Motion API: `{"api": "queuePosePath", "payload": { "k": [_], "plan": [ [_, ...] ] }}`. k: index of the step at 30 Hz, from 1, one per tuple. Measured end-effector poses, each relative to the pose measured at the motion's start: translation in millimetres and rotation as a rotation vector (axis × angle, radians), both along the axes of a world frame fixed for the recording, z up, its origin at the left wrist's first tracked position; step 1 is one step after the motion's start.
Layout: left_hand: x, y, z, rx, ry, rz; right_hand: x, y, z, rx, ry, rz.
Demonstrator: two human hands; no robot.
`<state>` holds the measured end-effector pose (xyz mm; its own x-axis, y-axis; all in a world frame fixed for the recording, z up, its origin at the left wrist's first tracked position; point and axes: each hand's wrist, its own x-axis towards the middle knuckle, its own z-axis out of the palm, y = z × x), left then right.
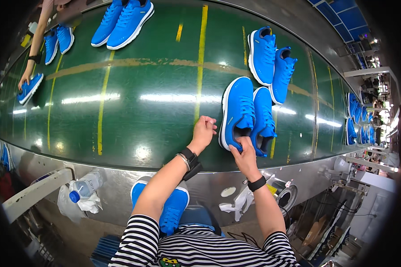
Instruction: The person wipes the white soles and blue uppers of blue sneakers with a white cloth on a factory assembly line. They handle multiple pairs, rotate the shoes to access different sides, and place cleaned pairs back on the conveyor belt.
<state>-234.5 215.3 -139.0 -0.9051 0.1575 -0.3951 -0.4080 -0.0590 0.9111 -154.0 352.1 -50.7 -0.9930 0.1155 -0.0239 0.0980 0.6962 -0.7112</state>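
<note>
A blue sneaker [239, 100] with a white sole lies on the green belt, toe pointing away from me. My right hand [245, 156] pinches its heel at the collar. Close against its right side is a second blue sneaker [263, 116], its heel partly behind my right hand. My left hand [203, 133] hovers over the belt just left of the held sneaker, fingers loosely curled and a little apart, with nothing visible in them. Beyond this pair, another blue sneaker [262, 55] leans beside its mate [282, 75].
A blue pair [130, 22] sits at the belt's far side. At far left, another person's hand [24, 83] holds a blue sneaker [31, 90]. Below my left arm is another blue sneaker [174, 207]. A plastic bottle [88, 184] hangs by the metal edge [120, 178].
</note>
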Motion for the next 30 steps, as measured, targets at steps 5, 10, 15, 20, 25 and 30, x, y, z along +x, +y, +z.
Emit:
{"api": "queuePosePath", "payload": {
  "k": [5, 10, 15, 20, 25, 30],
  "plan": [
    [0, -1, 14, 0.204, -0.048, -0.053, 0, 1, -2, 0.012, -0.013, -0.002],
    [-2, 5, 6, 0.411, -0.279, 0.013, 0, -1, 0, 0.013, -0.009, -0.009],
    [-10, 8, 21, -0.087, 0.066, -0.215, 2, 2, -5, 0.023, 0.009, -0.017],
    [-8, -1, 16, -0.474, 0.540, -0.426, 0, 2, -4, 0.023, -0.017, -0.024],
    [-16, -1, 26, -0.441, 0.535, -0.401, 2, 3, -6, 0.021, -0.025, -0.039],
    [-28, 7, 16, -0.289, 0.381, -0.140, 2, 3, -6, 0.027, -0.035, -0.042]
  ]
}}
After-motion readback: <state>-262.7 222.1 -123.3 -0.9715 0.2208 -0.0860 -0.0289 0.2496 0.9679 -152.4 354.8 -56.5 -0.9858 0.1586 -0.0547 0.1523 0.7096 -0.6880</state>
